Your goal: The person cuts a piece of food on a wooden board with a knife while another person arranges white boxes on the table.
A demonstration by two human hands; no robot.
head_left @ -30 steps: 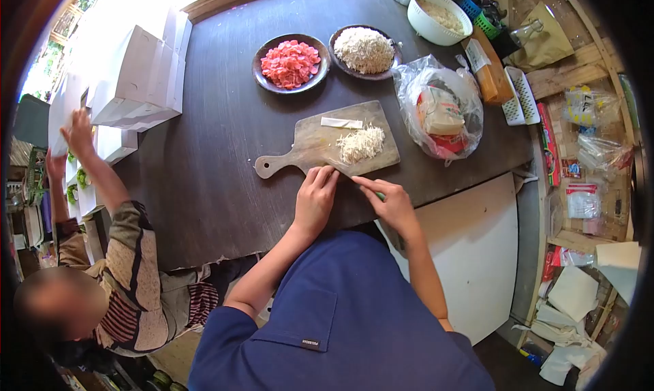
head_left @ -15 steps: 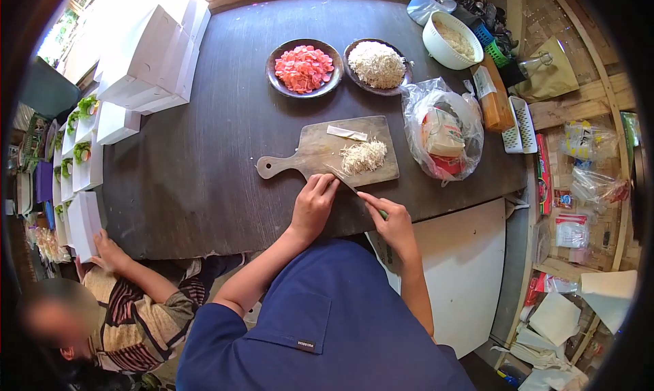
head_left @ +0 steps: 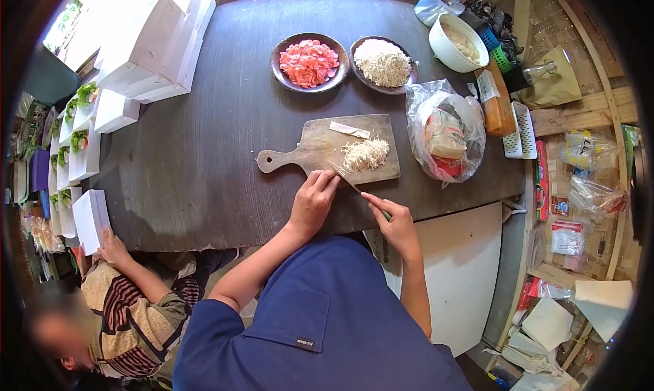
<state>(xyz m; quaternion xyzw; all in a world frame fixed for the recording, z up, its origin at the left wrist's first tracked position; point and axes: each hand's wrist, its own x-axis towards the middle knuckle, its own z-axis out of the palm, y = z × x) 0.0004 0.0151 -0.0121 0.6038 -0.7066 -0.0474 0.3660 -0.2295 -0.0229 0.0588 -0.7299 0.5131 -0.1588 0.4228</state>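
1 knife (head_left: 353, 186) (green-handled) slants beside pale shreds (head_left: 366, 155) heaped on wooden board (head_left: 317, 142).

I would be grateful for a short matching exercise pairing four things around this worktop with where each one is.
Things:
1. Knife
2. Pink slices
3. Flat pale strip
4. Clear plastic bag

Places:
A. Lying on the wooden cutting board
B. On the table, beside the board, to its right in the picture
C. Held in the wearer's right hand
D. Heaped in a dark round dish

Right pairs: 1-C, 2-D, 3-A, 4-B
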